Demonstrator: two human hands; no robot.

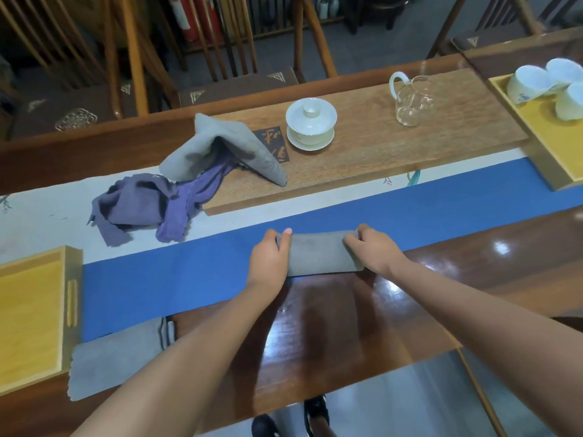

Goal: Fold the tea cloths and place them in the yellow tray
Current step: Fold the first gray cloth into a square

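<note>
A folded grey tea cloth [318, 253] lies on the blue runner at the table's middle. My left hand [271, 257] grips its left end and my right hand [375, 250] grips its right end. A heap of unfolded cloths sits at the back left: a grey one [220, 149] draped over a purple one [148, 206]. Another grey cloth [116, 364] lies flat at the near left, partly under my left forearm. The yellow tray [28, 310] stands at the left edge with nothing visible in it.
A long wooden tea board [394, 159] holds a white lidded cup [310, 123] and a glass pitcher [411, 100]. A second yellow tray [542, 130] with white cups [530, 83] sits at the far right. Chairs stand behind the table.
</note>
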